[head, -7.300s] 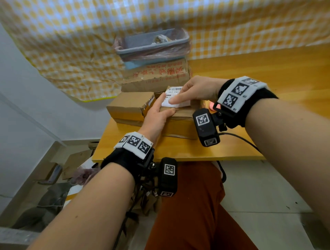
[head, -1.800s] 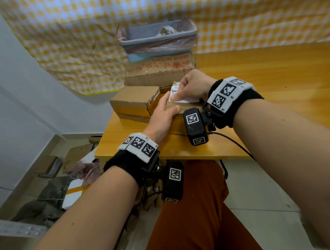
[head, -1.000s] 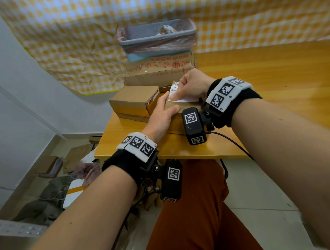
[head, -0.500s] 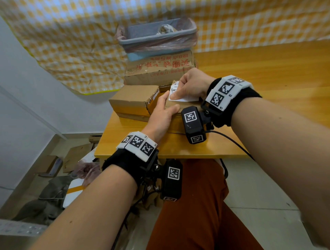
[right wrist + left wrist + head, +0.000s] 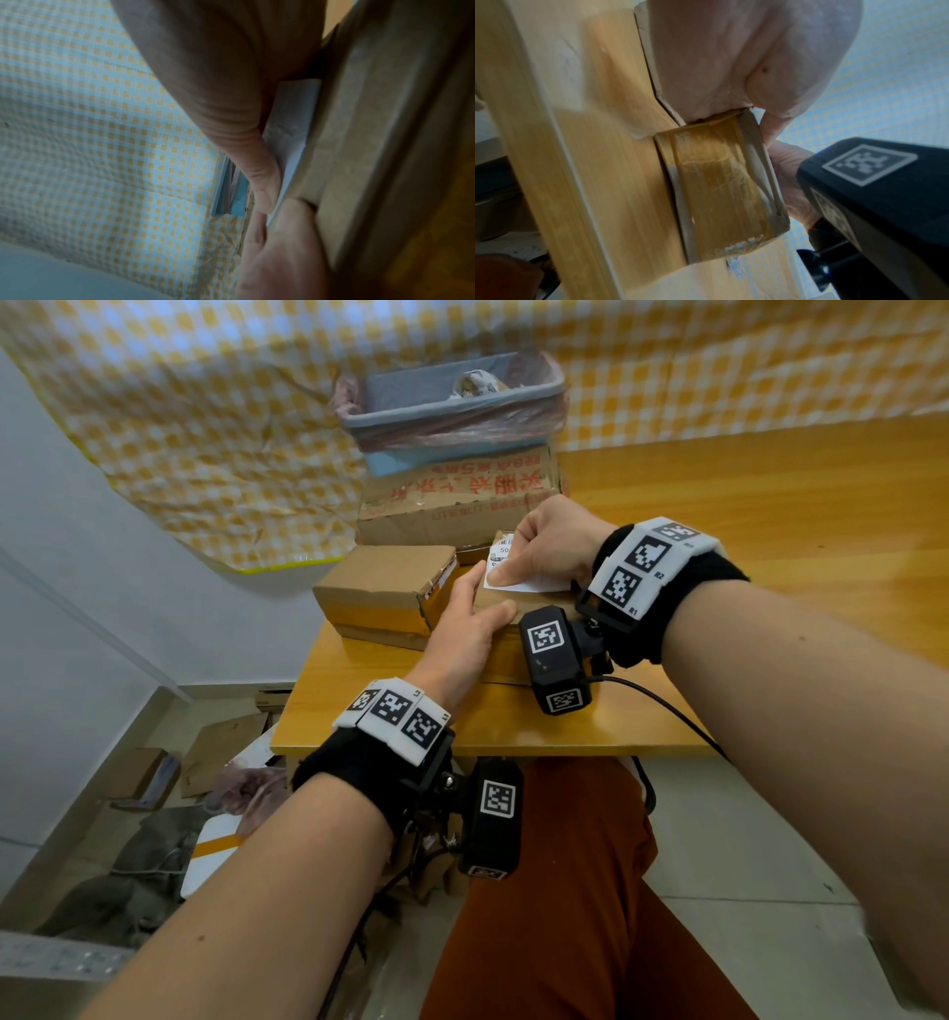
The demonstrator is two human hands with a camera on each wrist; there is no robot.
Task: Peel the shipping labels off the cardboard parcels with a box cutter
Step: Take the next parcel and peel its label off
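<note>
Nearest, the left hand point(image 5: 464, 629) lies flat, fingers straight, pressing the near corner of a taped cardboard parcel point(image 5: 721, 192) on the wooden table point(image 5: 513, 726). Just beyond, the right hand point(image 5: 549, 541) seems to pinch the white shipping label point(image 5: 534, 583) on the parcel's top; farther back sits a blue bin point(image 5: 452, 410)

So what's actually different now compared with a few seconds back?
The right hand has curled from lying flat on the white shipping label into a pinch on its near-left corner, and the corner looks lifted off the parcel. Over the last two seconds almost nothing moved. The left hand still presses flat on the parcel's left end; the other boxes and the bin stayed put.
</note>
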